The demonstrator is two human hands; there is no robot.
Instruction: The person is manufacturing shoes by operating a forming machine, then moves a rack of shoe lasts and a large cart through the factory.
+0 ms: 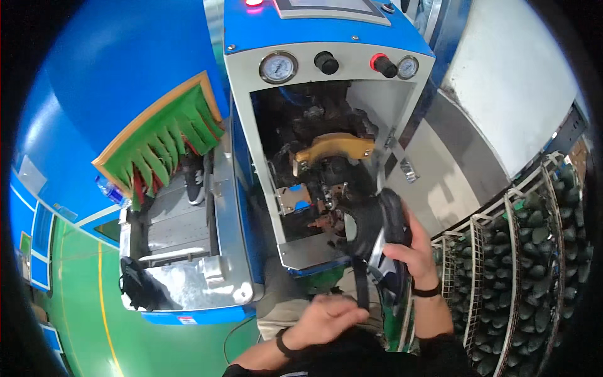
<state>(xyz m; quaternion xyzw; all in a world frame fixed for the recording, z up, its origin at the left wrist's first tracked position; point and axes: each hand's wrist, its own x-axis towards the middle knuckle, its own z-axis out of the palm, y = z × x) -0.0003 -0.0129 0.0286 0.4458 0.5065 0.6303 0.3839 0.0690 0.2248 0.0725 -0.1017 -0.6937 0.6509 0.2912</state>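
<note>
My right hand (416,252) grips a dark shoe (391,279) with a pale grey side panel, thumb across its side. The shoe is held upright and tilted in front of the machine's opening. A black strap (362,283) hangs beside the shoe. My left hand (333,317) has its fingers curled closed at the strap's lower end. Beyond the hands, inside the machine (267,188), sits a yellow curved clamp block (339,146) above dark metal fittings. The far end of the strap is hard to make out against the shoe.
At left, a conveyor (176,226) carries another dark shoe (195,182) out from under green curtain strips (154,160). A black shoe-like item (135,286) rests on its near corner. Wire racks (477,283) of dark shoe lasts (534,270) stand close on the right.
</note>
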